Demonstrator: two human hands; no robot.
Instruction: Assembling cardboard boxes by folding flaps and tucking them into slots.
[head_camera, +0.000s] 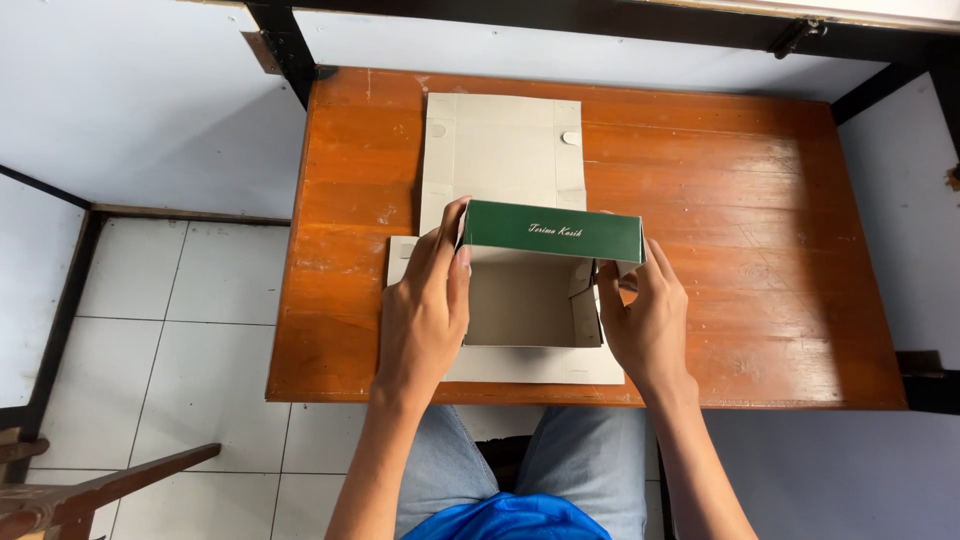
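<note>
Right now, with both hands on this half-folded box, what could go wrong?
1. The right hand presses loose side flaps; they may spring out and the green wall could drop flat.
2. The left hand grips only one wall of the cardboard box, so it may skew.
3. The box's front flap lies near the table edge and could slide off.

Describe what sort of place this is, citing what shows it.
Probably a plain room used as a simple workspace: a worn wooden table against a white wall, a white tiled floor, and flat cardboard being folded into boxes.
</note>
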